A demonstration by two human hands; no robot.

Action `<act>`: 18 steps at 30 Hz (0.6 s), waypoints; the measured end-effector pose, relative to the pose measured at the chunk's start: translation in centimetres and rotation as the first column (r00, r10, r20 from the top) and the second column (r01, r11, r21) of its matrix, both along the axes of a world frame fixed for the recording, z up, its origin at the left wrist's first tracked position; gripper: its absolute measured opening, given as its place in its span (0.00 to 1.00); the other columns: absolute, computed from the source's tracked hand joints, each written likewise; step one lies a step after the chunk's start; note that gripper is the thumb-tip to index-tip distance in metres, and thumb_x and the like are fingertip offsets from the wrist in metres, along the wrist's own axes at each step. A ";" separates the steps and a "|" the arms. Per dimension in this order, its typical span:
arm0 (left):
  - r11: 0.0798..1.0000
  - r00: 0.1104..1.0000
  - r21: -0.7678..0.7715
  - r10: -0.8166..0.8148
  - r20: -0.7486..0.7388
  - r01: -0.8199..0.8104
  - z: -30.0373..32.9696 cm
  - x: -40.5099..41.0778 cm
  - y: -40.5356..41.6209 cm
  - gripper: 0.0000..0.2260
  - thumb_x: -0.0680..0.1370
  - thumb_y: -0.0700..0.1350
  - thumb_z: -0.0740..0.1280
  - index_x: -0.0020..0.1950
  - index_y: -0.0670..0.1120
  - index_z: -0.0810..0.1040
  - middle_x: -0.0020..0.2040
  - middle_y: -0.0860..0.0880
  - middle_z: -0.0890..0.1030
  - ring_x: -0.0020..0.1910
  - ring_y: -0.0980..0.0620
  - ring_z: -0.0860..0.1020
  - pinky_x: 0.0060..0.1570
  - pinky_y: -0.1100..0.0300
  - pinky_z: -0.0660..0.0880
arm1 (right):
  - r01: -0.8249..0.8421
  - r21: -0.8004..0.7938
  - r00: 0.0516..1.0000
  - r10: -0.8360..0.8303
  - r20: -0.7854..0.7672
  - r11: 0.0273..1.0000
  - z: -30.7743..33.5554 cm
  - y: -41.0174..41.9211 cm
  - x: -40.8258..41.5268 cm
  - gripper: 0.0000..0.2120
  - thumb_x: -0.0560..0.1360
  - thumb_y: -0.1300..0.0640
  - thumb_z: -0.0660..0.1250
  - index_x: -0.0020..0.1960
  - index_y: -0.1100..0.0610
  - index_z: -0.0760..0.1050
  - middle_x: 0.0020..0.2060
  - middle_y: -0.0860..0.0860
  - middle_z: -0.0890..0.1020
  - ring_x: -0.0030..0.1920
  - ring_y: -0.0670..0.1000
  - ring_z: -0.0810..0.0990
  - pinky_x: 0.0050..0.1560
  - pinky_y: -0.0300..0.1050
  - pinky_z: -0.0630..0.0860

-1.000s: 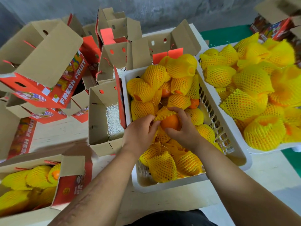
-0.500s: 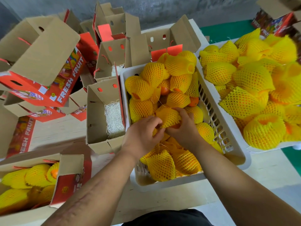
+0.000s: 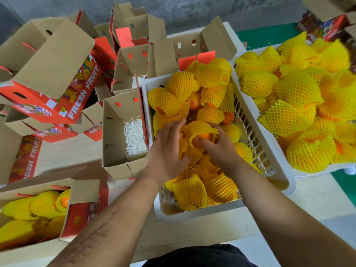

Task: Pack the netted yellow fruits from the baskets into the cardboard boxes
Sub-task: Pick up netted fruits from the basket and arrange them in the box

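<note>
Nearest the camera, at the lower left, a cardboard box (image 3: 84, 209) already holds several netted yellow fruits (image 3: 44, 205) under a half-folded flap. Just beyond, both bare forearms reach into the white plastic basket (image 3: 192, 214) in the middle of the table. The left hand (image 3: 167, 151) and the right hand (image 3: 219, 149) meet over one fruit (image 3: 200, 130) near the basket's centre, fingers curled around its yellow foam net, with orange skin showing through a gap between them; both hands seem to be gripping the same fruit, though the loose net hides exactly where the fingertips press. More netted fruits lie packed around and under it, filling the basket. Touching the basket's left wall stands an open box (image 3: 113, 135) with pale shredded paper (image 3: 134, 139) on its bottom and no fruit in it. To the right, a second basket (image 3: 316, 170) is heaped high with netted fruits. Farther back, a cluster of open red-and-brown boxes (image 3: 52, 74) printed "FRESH FRUIT" stands and leans against a grey wall (image 3: 192, 8).
</note>
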State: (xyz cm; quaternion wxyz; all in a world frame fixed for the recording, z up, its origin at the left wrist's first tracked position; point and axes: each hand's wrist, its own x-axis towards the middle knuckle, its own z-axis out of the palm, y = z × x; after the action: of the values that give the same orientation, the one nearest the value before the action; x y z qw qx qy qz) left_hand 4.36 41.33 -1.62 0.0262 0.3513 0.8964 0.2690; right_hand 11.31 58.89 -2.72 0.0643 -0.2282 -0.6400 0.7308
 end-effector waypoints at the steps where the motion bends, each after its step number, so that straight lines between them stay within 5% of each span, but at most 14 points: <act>1: 0.998 0.999 -0.063 -0.032 -0.016 0.031 -0.1 -0.1 0.2 0.44 0.71 0.53 0.72 0.83 0.52 0.53 0.78 0.51 0.64 0.74 0.47 0.63 0.68 0.50 0.68 | -0.021 -0.024 1.000 0.022 0.006 0.999 0.2 -0.1 0.1 0.17 0.76 0.56 0.76 0.62 0.50 0.78 0.40 0.42 0.85 0.36 0.41 0.83 0.33 0.34 0.75; 4: 0.991 0.999 -0.125 -0.041 0.007 0.041 -0.1 -0.6 0.4 0.46 0.71 0.67 0.71 0.83 0.54 0.56 0.73 0.53 0.72 0.71 0.49 0.66 0.67 0.53 0.68 | -0.140 -0.009 0.990 0.141 0.033 0.990 0.8 -0.4 0.5 0.07 0.78 0.50 0.72 0.53 0.51 0.79 0.32 0.40 0.82 0.30 0.39 0.78 0.29 0.34 0.72; 7: 1.000 1.000 -0.006 0.023 -0.010 -0.023 -0.2 -0.5 -0.1 0.40 0.65 0.73 0.73 0.72 0.58 0.68 0.63 0.55 0.76 0.64 0.49 0.71 0.58 0.49 0.75 | -0.217 0.005 0.976 0.217 0.029 0.976 1.3 -0.5 0.7 0.13 0.77 0.43 0.69 0.53 0.52 0.79 0.31 0.40 0.81 0.30 0.38 0.77 0.30 0.36 0.72; 11: 0.998 0.994 -0.014 0.061 0.094 -0.060 -0.1 0.0 0.1 0.39 0.63 0.74 0.72 0.68 0.62 0.64 0.58 0.56 0.80 0.54 0.47 0.81 0.45 0.52 0.78 | -0.285 0.011 0.958 0.285 0.001 0.958 1.7 -0.7 1.1 0.14 0.77 0.42 0.66 0.57 0.49 0.79 0.35 0.38 0.84 0.33 0.37 0.81 0.31 0.31 0.74; 15: 0.995 0.986 0.022 0.093 0.136 -0.097 0.1 -0.1 0.0 0.36 0.67 0.78 0.66 0.71 0.68 0.61 0.61 0.60 0.80 0.55 0.47 0.83 0.47 0.50 0.80 | -0.224 -0.008 0.970 0.223 0.095 0.975 2.3 1.2 2.0 0.22 0.77 0.32 0.64 0.64 0.44 0.76 0.45 0.50 0.86 0.38 0.49 0.82 0.38 0.46 0.76; 17: 0.992 0.983 0.044 0.107 0.149 -0.114 0.3 0.0 0.0 0.34 0.67 0.78 0.66 0.70 0.69 0.62 0.60 0.62 0.80 0.55 0.48 0.82 0.50 0.47 0.81 | -0.326 0.157 0.930 0.286 0.231 0.932 2.5 3.5 3.2 0.26 0.73 0.30 0.68 0.66 0.41 0.73 0.49 0.51 0.85 0.45 0.50 0.83 0.44 0.49 0.78; 18: 0.992 0.981 0.054 0.107 0.159 -0.117 0.4 0.0 0.0 0.34 0.68 0.78 0.65 0.70 0.70 0.63 0.60 0.63 0.79 0.55 0.48 0.82 0.50 0.46 0.81 | -0.508 0.300 0.839 0.383 0.388 0.808 2.5 4.3 3.9 0.29 0.70 0.30 0.70 0.67 0.40 0.72 0.53 0.48 0.83 0.50 0.49 0.82 0.48 0.49 0.79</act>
State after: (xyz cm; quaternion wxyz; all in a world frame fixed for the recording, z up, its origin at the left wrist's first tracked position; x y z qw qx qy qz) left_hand 4.39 41.32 -1.20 0.0699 0.2789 0.9010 0.3249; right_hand 15.19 63.20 -0.22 -0.1676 -0.1634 -0.8103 0.5373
